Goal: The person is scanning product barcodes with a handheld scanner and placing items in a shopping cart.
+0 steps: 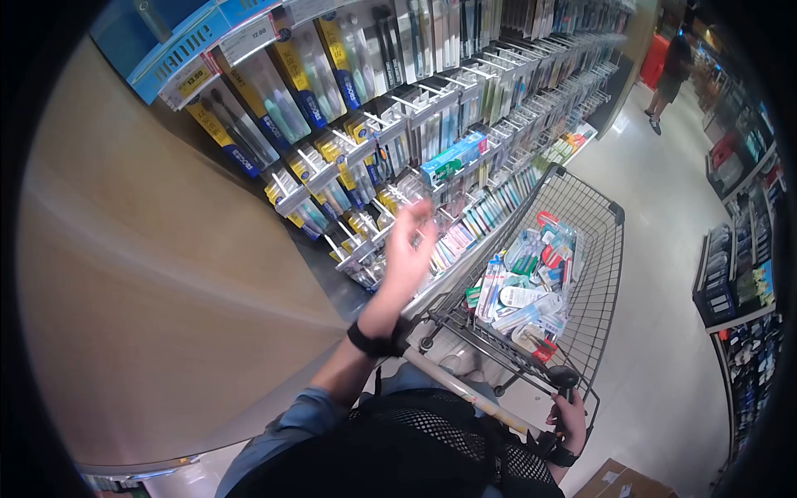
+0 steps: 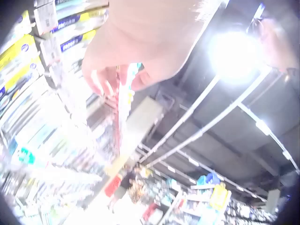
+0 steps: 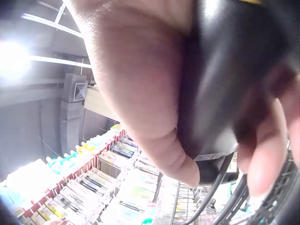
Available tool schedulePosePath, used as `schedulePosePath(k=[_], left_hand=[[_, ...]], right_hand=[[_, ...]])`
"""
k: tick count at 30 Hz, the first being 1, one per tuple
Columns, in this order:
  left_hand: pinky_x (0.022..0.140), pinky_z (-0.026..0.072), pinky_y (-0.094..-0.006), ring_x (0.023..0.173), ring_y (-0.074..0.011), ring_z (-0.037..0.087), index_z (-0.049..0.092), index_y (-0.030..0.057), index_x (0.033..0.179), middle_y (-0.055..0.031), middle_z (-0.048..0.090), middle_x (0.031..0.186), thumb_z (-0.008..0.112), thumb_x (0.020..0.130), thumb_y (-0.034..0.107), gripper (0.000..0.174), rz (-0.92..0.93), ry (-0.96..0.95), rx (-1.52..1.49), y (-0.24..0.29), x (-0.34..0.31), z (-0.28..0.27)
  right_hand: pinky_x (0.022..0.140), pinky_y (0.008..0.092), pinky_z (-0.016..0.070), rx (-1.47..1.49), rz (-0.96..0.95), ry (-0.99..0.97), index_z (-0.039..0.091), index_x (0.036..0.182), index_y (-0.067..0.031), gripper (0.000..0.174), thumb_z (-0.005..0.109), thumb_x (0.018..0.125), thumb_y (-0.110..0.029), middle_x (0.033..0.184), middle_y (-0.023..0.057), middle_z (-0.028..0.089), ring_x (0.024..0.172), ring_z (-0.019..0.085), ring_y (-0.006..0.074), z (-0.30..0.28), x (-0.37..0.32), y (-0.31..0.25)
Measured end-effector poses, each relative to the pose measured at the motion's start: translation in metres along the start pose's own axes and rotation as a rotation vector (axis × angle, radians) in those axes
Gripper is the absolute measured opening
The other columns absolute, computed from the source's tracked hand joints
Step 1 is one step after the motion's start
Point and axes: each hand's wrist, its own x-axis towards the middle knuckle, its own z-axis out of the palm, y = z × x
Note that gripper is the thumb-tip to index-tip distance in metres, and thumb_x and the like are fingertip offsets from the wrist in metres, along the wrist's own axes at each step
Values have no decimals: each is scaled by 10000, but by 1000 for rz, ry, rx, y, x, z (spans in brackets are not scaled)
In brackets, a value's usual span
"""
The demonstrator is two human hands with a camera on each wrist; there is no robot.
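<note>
My left hand (image 1: 407,249) is raised in front of the toothbrush rack (image 1: 432,120), slightly blurred, its fingers loosely bent and nothing held between them. In the left wrist view, the same hand (image 2: 145,51) shows its fingers and thumb apart, with the shelf's coloured top edge visible behind. Low at the right, my right hand (image 1: 570,415) grips a black rounded handle (image 1: 564,378) at the corner of the shopping cart (image 1: 610,282). The right wrist view shows its thumb and fingers round this black handle (image 3: 211,89). Packaged toothbrushes and other packs (image 1: 523,295) lie heaped in the cart.
A blue box (image 1: 455,158) sticks out of the rack among hanging packs. The cart's pale push bar (image 1: 465,390) crosses before my body. A curved tan panel (image 1: 166,274) stands left. Another person (image 1: 674,70) is up the aisle, and a cardboard box (image 1: 627,481) lies below right.
</note>
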Motion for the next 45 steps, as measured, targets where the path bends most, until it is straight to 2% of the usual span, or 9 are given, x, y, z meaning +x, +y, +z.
schedulePosePath(k=[5,10,14,19,21,33,35,41,45], left_hand=[[947,301,-355,1151,-262,379,334,26,1234,-160,387,1231,468,786,8,468,359,615,92,20,128,-45],[993,208,-441,1175,-375,298,275,-52,1233,-260,341,1235,581,740,177,624,289,874,293,-8,216,-75],[932,276,-427,1086,-342,374,376,-40,1142,-214,447,1132,628,738,226,545,206,938,533,-23,230,-79],[723,403,-349,794,-243,518,482,-28,976,-139,550,867,646,761,241,381,238,835,404,-35,241,-86],[673,406,-305,734,-184,507,481,-23,950,-103,542,818,613,798,214,310,258,722,73,-35,240,-85],[685,387,-242,755,-96,481,456,-17,962,-51,526,861,535,858,128,194,489,514,-74,12,180,-70],[715,393,-226,798,-89,501,460,-21,980,-65,548,910,531,860,117,196,455,438,-158,16,165,-69],[730,432,-234,832,-100,550,487,-13,1006,-71,579,927,523,858,93,186,-84,100,-381,12,80,-15],[779,423,-237,896,-112,539,443,-3,1074,-82,564,991,520,850,58,244,-311,-344,-499,7,24,51]], right_hand=[[362,247,441,4,-14,-13,431,939,-54,254,595,768,-147,510,36,469,379,494,134,4,1,-10],[357,264,428,41,-6,-68,414,1005,-58,294,585,779,-138,522,43,475,376,486,144,4,9,-10],[352,257,430,87,-28,-76,419,991,-57,289,593,773,-131,522,39,469,376,488,143,8,12,-8],[351,255,433,110,-37,-72,416,1046,-53,335,592,772,-131,524,36,469,380,492,140,6,13,-4],[353,256,434,104,-40,-74,415,1056,-52,343,591,773,-132,521,36,469,380,492,138,5,12,-4],[354,252,423,112,-48,-46,420,1026,-40,317,594,780,-138,511,26,465,383,481,129,5,15,-6],[357,256,423,112,-42,-22,415,1027,-35,327,599,779,-142,512,27,467,384,479,128,5,15,-5],[364,245,396,109,-28,13,353,1181,21,543,638,754,-155,505,29,470,384,472,118,9,13,-6],[361,235,388,57,-25,-5,392,1167,0,535,650,734,-178,520,21,468,385,467,104,14,5,-18]])
